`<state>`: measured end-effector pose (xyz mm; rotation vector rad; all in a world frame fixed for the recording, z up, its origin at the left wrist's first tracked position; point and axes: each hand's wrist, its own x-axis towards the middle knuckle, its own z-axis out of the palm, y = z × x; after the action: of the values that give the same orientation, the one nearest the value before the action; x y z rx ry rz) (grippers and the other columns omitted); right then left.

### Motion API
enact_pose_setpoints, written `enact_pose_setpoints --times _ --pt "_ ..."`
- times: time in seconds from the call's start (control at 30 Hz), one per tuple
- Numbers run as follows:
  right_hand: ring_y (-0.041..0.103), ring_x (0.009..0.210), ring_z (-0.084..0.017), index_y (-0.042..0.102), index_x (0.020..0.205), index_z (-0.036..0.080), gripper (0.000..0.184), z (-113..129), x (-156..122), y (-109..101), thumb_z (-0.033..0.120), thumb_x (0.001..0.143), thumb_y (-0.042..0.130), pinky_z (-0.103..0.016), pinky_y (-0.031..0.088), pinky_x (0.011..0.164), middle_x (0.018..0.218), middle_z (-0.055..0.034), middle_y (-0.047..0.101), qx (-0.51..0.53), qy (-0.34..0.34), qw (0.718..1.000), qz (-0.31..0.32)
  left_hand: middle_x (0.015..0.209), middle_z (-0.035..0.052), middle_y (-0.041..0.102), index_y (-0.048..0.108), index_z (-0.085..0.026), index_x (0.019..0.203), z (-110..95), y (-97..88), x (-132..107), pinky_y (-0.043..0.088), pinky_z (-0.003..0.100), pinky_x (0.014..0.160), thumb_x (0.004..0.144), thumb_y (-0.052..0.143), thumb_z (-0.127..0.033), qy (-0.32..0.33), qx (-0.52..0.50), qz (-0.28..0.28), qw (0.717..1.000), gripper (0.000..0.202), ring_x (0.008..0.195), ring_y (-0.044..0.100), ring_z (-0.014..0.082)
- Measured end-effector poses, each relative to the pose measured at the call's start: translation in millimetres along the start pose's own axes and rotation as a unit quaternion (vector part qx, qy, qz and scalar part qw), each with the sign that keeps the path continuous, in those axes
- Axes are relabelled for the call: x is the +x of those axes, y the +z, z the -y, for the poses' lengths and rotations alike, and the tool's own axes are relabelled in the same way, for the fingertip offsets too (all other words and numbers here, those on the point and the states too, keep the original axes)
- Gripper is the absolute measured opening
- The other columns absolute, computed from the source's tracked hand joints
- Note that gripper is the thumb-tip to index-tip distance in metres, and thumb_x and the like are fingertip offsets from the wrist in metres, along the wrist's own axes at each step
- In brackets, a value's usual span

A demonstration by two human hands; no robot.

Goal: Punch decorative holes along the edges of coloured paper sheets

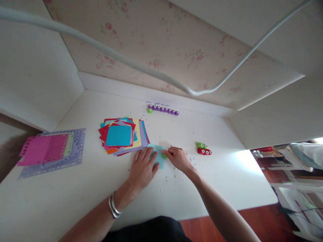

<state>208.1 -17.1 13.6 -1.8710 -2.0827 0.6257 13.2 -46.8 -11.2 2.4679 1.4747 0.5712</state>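
My left hand [141, 166] lies with fingers spread on a small light-blue sheet of paper [157, 148], pressing it against the desk. At the sheet's right edge, my right hand [178, 158] is closed on a small green craft punch [164, 155], mostly covered by the fingers. Small holes show along the paper's lower right side. Tiny paper bits [166, 178] are scattered on the desk around both hands. Just beyond my left hand sits a stack of coloured paper [118, 135], topped by a blue sheet.
Punched pink and purple sheets [54, 148] lie at the far left of the white desk [106, 205]. A row of purple punches [164, 109] with one green punch [149, 110] stands near the wall. Green and red punches [204, 149] sit at right. A white cable [141, 69] crosses above.
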Motion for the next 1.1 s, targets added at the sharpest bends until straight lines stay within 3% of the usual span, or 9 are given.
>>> enact_pose_setpoints --times 0.13,0.3,0.6,0.93,1.1 --pt "0.035 0.050 -0.009 0.039 0.049 0.018 0.053 -1.9 -1.1 3.3 0.053 0.088 0.048 -0.023 0.024 0.050 0.051 0.0048 0.035 0.025 0.036 0.999 0.010 0.136 0.0112 0.052 0.056 -0.021 0.125 -0.8 -0.6 0.9 0.028 0.050 0.108 0.091 0.049 -0.039 -0.004 -0.002 0.001 1.000 0.039 0.128 0.042 0.0297" --pt "0.030 0.048 -0.008 0.037 0.049 0.018 0.057 -3.6 -0.8 4.5 0.060 0.086 0.046 -0.022 0.022 0.048 0.050 0.0052 0.030 0.035 0.059 0.997 0.034 0.136 0.0116 0.052 0.056 -0.021 0.123 -1.4 -0.6 1.7 0.028 0.050 0.108 0.090 0.051 -0.039 -0.005 -0.003 0.001 1.000 0.038 0.128 0.043 0.0301" --pt "0.033 0.048 -0.010 0.052 0.049 0.019 0.061 -0.3 1.3 0.1 0.063 0.088 0.040 -0.023 0.024 0.049 0.047 0.0026 0.040 -0.032 0.068 0.995 0.063 0.138 0.0116 0.051 0.055 -0.021 0.125 -0.5 1.0 2.0 0.027 0.051 0.108 0.091 0.048 -0.038 -0.006 -0.008 0.013 1.000 0.038 0.130 0.041 0.0307" --pt "0.035 0.046 -0.010 0.050 0.050 0.019 0.061 -7.5 1.4 -3.1 0.065 0.088 0.039 -0.024 0.023 0.047 0.046 0.0040 0.039 0.014 0.076 0.994 0.080 0.138 0.0110 0.050 0.055 -0.021 0.124 -1.0 0.1 1.5 0.028 0.049 0.108 0.092 0.047 -0.038 0.001 0.007 0.005 1.000 0.038 0.129 0.041 0.0291" --pt "0.050 0.057 -0.012 0.059 0.061 0.018 0.052 -3.8 -7.3 -6.6 0.055 0.093 0.039 -0.023 0.032 0.053 0.058 0.0005 0.054 0.042 0.070 0.996 -0.036 0.137 0.0112 0.051 0.055 -0.021 0.125 -1.0 0.2 1.3 0.028 0.050 0.108 0.092 0.047 -0.038 0.004 0.010 -0.001 1.000 0.038 0.129 0.042 0.0292"
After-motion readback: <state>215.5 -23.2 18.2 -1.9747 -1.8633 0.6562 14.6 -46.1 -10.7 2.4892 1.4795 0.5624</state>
